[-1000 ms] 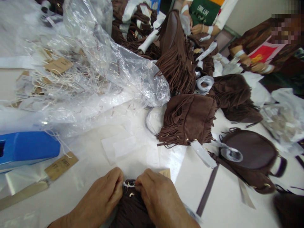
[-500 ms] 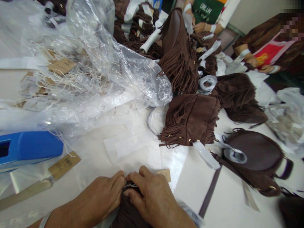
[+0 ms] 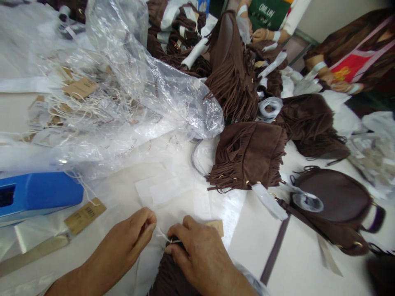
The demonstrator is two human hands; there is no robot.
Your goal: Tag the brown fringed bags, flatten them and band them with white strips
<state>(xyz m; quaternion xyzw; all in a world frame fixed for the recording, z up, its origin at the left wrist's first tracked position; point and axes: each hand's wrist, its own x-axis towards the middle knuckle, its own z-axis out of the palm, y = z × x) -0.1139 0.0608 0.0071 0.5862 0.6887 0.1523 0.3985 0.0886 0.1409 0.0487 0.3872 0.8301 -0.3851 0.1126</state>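
Note:
My left hand is closed in a pinch, with a thin white string running from its fingertips towards the bag. A dark brown fringed bag lies at the bottom centre, partly cut off by the frame. My right hand is closed on the bag's upper edge, its thumb and forefinger around a small metal ring where the string passes. Beyond the right knuckles a tan tag shows in part. White paper slips lie just ahead of both hands.
Left are a blue dispenser, a barcode tag and a clear plastic bag over strung tags. Brown fringed bags and a round-faced bag lie right. Two co-workers stand at the far side.
My left hand has drawn away from the bag to the left, and the white string now shows between the hands. My right hand keeps its hold on the bag.

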